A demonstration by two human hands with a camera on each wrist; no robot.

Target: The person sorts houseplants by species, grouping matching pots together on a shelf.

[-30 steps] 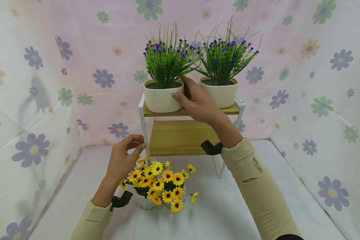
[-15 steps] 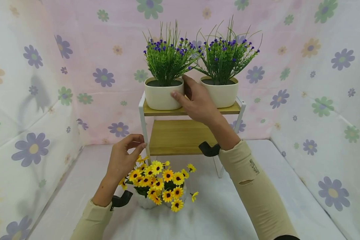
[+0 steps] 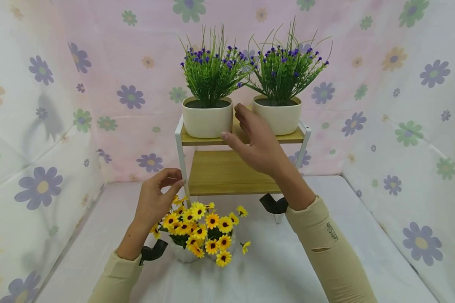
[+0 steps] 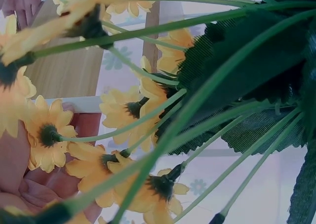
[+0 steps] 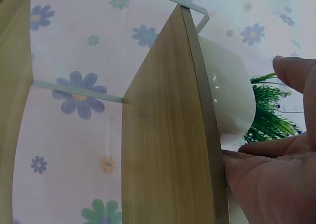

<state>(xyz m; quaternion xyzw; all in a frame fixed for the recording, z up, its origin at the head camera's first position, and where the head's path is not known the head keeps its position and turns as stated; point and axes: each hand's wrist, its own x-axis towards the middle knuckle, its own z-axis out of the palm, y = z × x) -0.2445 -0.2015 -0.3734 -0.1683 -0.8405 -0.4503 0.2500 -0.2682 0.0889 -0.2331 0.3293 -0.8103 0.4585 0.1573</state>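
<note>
Two cream oval pots with purple-flowered grassy plants stand upright side by side on the top board of a two-tier wooden shelf (image 3: 231, 172). My right hand (image 3: 260, 147), its fingers extended, hovers in front of the gap between the left pot (image 3: 207, 120) and the right pot (image 3: 282, 119). A small space separates its thumb from the left pot, and it holds nothing. Lower down, my left hand (image 3: 153, 204) pinches the shelf's white front left leg (image 3: 180, 158) between thumb and fingers. In the left wrist view, yellow flowers (image 4: 48, 134) partly cover that hand.
Potted yellow flowers (image 3: 212, 221) stand on the white cloth in front of the shelf, close to the left hand and forearm. Flower-printed cloth walls (image 3: 130, 97) enclose the back and both sides. A black wrist mount (image 3: 274, 204) sticks out from the right wrist.
My right hand has let go of the left pot and drawn back slightly toward me, lower and to the right. The left hand stays at the shelf leg.
</note>
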